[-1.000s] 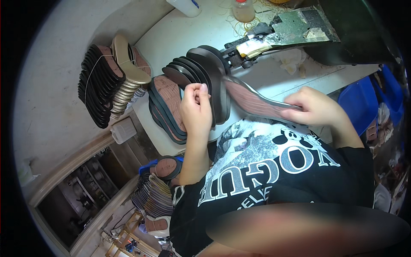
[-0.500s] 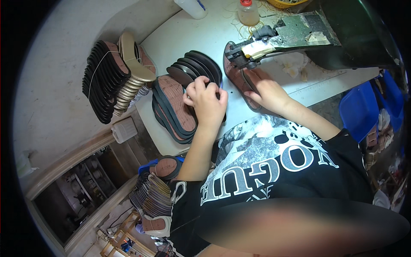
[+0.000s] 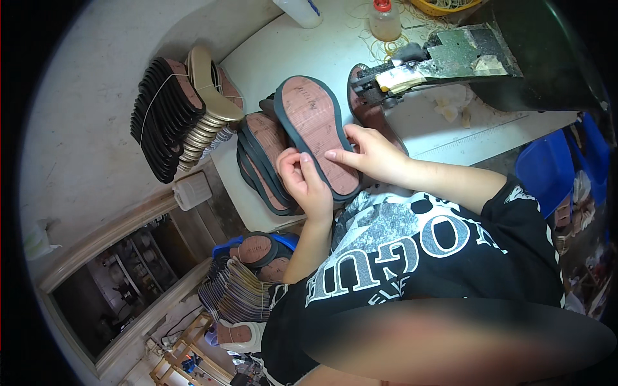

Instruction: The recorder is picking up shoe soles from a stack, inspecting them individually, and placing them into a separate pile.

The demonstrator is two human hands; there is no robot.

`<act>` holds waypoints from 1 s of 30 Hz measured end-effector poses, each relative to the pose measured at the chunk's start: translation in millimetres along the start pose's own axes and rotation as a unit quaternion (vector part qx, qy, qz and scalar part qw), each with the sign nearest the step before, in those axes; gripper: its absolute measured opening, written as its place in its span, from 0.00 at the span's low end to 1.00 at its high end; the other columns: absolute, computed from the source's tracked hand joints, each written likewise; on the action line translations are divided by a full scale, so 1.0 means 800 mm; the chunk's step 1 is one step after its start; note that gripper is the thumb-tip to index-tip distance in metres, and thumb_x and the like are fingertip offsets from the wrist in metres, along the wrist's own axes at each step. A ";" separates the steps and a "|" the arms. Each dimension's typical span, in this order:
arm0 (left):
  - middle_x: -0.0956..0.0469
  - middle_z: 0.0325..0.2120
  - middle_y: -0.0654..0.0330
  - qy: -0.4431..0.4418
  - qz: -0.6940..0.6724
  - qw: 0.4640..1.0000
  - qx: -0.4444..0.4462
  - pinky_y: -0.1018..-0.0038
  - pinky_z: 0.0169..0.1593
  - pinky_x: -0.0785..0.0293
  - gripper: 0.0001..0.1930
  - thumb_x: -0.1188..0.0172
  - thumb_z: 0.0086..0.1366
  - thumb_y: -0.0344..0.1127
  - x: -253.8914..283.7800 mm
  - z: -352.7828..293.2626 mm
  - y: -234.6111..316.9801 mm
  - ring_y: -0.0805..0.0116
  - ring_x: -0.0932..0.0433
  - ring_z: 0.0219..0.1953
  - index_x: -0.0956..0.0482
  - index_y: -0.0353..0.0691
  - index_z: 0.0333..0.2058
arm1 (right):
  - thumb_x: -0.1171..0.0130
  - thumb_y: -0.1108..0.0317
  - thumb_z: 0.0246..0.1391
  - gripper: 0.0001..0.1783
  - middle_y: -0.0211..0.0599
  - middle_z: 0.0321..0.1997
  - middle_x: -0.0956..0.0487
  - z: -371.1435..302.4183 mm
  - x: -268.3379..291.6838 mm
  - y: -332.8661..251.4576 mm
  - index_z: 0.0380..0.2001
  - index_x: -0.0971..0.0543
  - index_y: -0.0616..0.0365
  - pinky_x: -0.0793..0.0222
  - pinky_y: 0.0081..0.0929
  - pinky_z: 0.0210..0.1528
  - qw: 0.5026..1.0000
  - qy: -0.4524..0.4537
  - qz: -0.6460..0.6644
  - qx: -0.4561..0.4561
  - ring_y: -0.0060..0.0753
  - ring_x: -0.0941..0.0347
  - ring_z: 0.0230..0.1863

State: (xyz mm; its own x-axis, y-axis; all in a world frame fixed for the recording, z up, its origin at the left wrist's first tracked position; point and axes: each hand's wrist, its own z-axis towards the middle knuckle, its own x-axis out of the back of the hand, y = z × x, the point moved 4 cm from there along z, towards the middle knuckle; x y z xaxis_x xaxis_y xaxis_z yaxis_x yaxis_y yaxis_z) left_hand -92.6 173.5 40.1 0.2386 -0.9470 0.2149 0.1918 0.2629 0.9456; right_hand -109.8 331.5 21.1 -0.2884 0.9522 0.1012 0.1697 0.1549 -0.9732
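Between my two hands is a shoe sole (image 3: 315,122) with a brown top and a dark rim, held tilted with its brown face up. My left hand (image 3: 306,186) grips its left edge, fingers curled and thumb along the rim. My right hand (image 3: 376,156) pinches the right edge, its thumb lying on the brown face. Left of the held sole lies a pile of similar soles (image 3: 262,132), partly hidden by my left hand. Another brown-topped sole (image 3: 367,114) lies under the head of a worn dark green sewing machine (image 3: 444,58).
Banded bundles of black soles (image 3: 161,122) and tan soles (image 3: 212,96) stand against the wall. On the white table (image 3: 257,61) are a red-capped bottle (image 3: 385,22) and a yellow basket (image 3: 444,9). Blue chairs (image 3: 546,161) stand at right; more soles (image 3: 235,289) are stacked lower left.
My right hand has come away from the sole under the machine and moved left. Both hands now hold a sole raised brown face up, in front of the dark soles on the table.
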 end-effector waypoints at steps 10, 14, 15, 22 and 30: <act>0.31 0.51 0.48 0.051 -0.138 0.984 0.105 0.68 0.57 0.36 0.18 0.53 0.70 0.32 0.018 0.008 0.015 0.64 0.30 0.52 0.39 0.27 0.54 | 0.34 0.51 0.48 0.25 0.38 0.24 0.31 -0.011 0.000 -0.044 0.30 0.32 0.62 0.37 0.28 0.30 0.985 -0.076 0.013 0.157 0.25 0.38 0.26; 0.27 0.47 0.50 0.017 -0.257 0.954 0.155 0.69 0.54 0.31 0.13 0.54 0.71 0.32 0.026 0.018 -0.007 0.66 0.27 0.48 0.31 0.29 0.48 | 0.57 0.48 0.65 0.27 0.48 0.37 0.21 -0.001 -0.014 -0.020 0.45 0.26 0.64 0.30 0.32 0.45 0.976 -0.066 0.190 0.085 0.31 0.25 0.41; 0.27 0.47 0.50 0.018 -0.259 0.953 0.154 0.69 0.54 0.31 0.13 0.54 0.71 0.32 0.021 0.017 -0.002 0.66 0.27 0.48 0.31 0.29 0.48 | 0.57 0.46 0.64 0.28 0.51 0.35 0.21 -0.003 -0.018 -0.025 0.42 0.24 0.65 0.30 0.32 0.44 0.964 -0.050 0.242 0.101 0.37 0.23 0.40; 0.25 0.43 0.57 0.083 -0.227 0.960 0.141 0.72 0.49 0.28 0.17 0.54 0.72 0.40 0.019 0.013 0.006 0.68 0.24 0.43 0.30 0.31 0.48 | 0.56 0.51 0.64 0.25 0.52 0.36 0.21 -0.015 -0.006 -0.062 0.37 0.24 0.66 0.30 0.35 0.43 0.968 -0.155 -0.017 0.196 0.51 0.24 0.39; 0.22 0.42 0.54 0.024 -0.412 0.882 0.226 0.69 0.46 0.25 0.13 0.53 0.71 0.37 0.007 0.039 0.002 0.66 0.22 0.42 0.26 0.33 0.44 | 0.41 0.69 0.55 0.10 0.43 0.34 0.19 -0.011 -0.002 -0.056 0.36 0.19 0.65 0.34 0.30 0.48 0.964 -0.034 0.127 0.232 0.35 0.25 0.41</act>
State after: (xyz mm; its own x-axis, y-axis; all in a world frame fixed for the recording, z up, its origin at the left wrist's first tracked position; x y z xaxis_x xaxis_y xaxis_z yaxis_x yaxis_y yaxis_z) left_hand -120.6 162.9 50.5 0.2378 -0.7706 -0.5913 -0.0784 -0.6220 0.7791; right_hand -108.9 325.2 65.9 -0.3566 0.9222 -0.1499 -0.1924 -0.2295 -0.9541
